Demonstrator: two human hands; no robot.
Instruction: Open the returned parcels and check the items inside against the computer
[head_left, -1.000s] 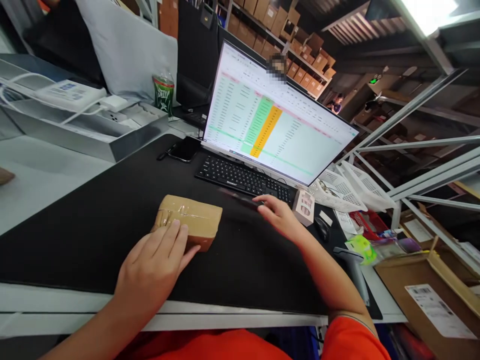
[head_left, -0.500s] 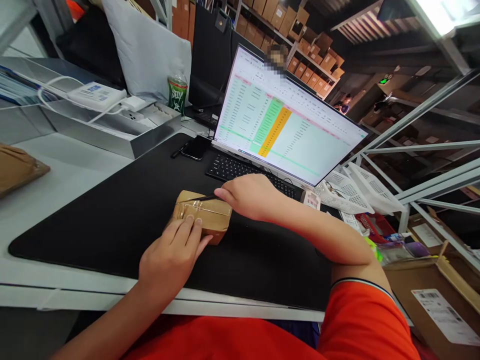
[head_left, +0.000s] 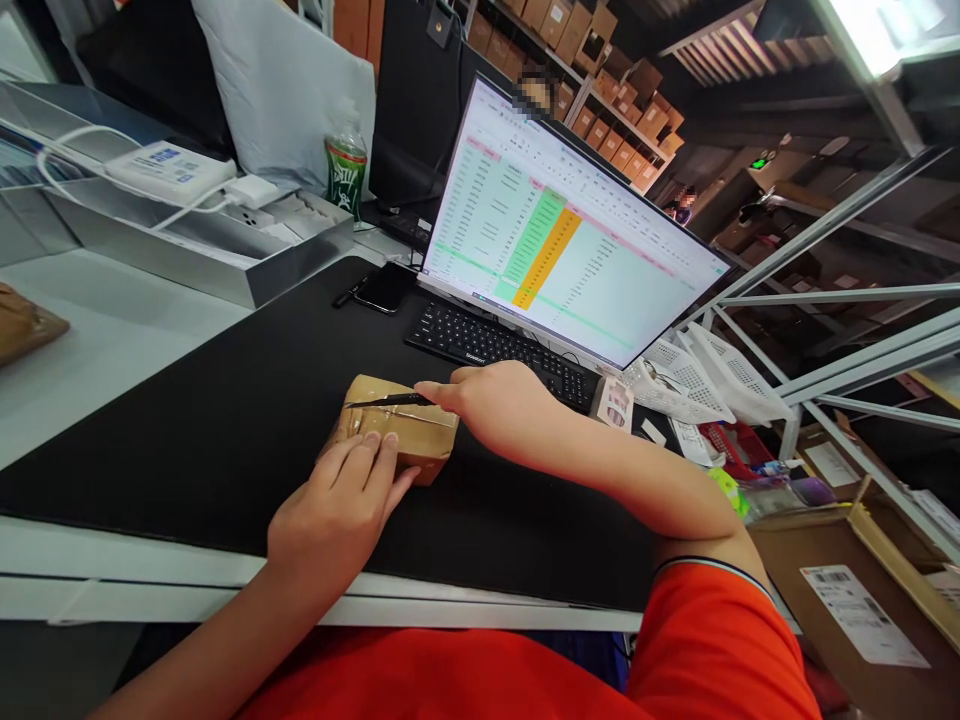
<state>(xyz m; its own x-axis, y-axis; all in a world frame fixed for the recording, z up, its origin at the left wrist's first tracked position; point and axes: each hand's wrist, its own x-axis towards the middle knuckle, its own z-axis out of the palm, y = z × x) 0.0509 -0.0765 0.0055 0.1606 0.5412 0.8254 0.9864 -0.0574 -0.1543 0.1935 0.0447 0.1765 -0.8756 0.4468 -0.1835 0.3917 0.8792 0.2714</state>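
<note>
A small brown cardboard box [head_left: 409, 436] with clear tape across its top rests on the black desk mat [head_left: 225, 420]. My left hand [head_left: 334, 500] grips its near left side, fingertips on the top and thumb along the front face. Closed around a slim black knife [head_left: 397, 400], my right hand [head_left: 495, 398] is just beyond the box's right end. The pointed blade lies along the taped top, its tip near the far left corner. The grip end is hidden inside my right hand.
Behind the box are a keyboard [head_left: 491, 340], a monitor [head_left: 540, 230] and a phone [head_left: 385, 287]. A grey tray [head_left: 289, 270] and green-labelled bottle [head_left: 345, 170] stand left. White baskets [head_left: 671, 370], a small printed box [head_left: 615, 403] and an open carton [head_left: 817, 560] are right.
The knife now lies flatter over the box top, showing more of its length. My left hand keeps its grip on the box. The view has shifted slightly.
</note>
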